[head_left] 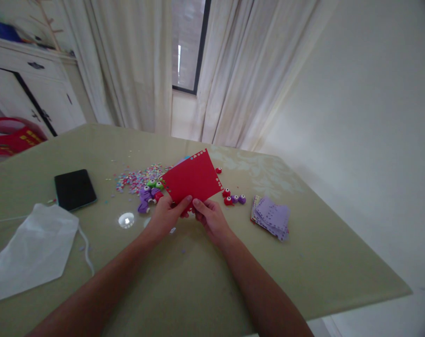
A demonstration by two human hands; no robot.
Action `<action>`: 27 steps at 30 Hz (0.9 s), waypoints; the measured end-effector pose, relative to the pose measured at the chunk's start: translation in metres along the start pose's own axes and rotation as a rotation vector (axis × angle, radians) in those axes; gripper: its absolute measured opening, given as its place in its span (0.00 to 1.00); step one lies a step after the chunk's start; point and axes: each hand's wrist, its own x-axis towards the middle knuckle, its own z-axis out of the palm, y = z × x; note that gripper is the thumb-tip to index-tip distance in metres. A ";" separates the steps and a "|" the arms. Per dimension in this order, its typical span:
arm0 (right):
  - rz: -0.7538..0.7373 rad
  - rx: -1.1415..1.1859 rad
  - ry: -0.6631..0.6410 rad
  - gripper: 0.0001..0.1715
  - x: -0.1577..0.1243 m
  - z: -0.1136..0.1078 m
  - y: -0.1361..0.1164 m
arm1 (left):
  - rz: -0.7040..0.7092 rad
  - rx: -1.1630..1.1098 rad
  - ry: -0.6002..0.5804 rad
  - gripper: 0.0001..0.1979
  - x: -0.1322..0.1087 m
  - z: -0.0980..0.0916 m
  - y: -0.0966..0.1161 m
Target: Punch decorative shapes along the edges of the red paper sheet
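Note:
Both my hands hold a red paper sheet (193, 179) by its near edge, above the table. My left hand (166, 215) pinches the lower left of the sheet, and my right hand (210, 217) pinches it just to the right. The sheet has small punched holes along its top and right edges. Behind it lies a pile of small coloured paper bits (137, 178) and purple, green and red craft punches (149, 192). More small red and purple punches (233, 198) sit to the right of the sheet.
A stack of lilac punched papers (272, 216) lies at the right. A black phone (74, 189) and a white cloth bag (33, 250) lie at the left on the pale green table (303, 271). Curtains and a white cabinet (30, 89) stand behind.

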 end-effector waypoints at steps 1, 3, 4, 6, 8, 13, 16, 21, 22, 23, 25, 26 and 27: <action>0.002 -0.007 0.001 0.30 0.000 0.000 0.000 | 0.005 0.002 0.003 0.22 0.000 0.000 0.000; 0.006 -0.019 0.002 0.30 0.000 0.000 0.000 | 0.012 0.009 0.006 0.22 -0.001 0.000 0.000; 0.007 -0.025 0.002 0.30 0.000 -0.001 0.000 | 0.015 0.013 0.006 0.22 -0.001 0.000 -0.001; 0.004 -0.036 0.005 0.30 0.001 -0.001 0.000 | 0.019 0.018 0.000 0.22 -0.001 0.000 -0.001; 0.002 -0.045 0.012 0.30 0.001 -0.001 0.000 | 0.019 0.016 -0.005 0.23 -0.001 0.000 -0.002; 0.010 -0.040 0.027 0.32 0.001 -0.001 0.001 | 0.017 0.015 -0.006 0.24 -0.002 0.000 -0.003; 0.002 -0.010 0.004 0.33 0.001 -0.001 0.000 | 0.032 0.026 0.011 0.24 -0.002 -0.001 -0.001; -0.055 0.030 0.049 0.31 0.003 -0.003 -0.003 | 0.066 0.035 0.116 0.23 -0.001 -0.005 0.001; -0.067 0.037 0.075 0.30 0.004 -0.004 -0.004 | 0.069 0.039 0.124 0.23 -0.001 -0.005 0.001; -0.081 0.047 0.106 0.30 0.005 -0.005 -0.005 | 0.071 0.043 0.123 0.23 -0.001 -0.006 0.001; -0.107 0.069 0.174 0.30 0.007 -0.006 -0.007 | 0.070 0.046 0.114 0.24 -0.001 -0.006 0.001; -0.118 0.075 0.204 0.30 0.008 -0.007 -0.008 | 0.068 0.043 0.113 0.24 -0.001 -0.006 0.001; -0.127 0.075 0.228 0.31 0.009 -0.008 -0.008 | 0.067 0.041 0.112 0.24 -0.001 -0.006 0.001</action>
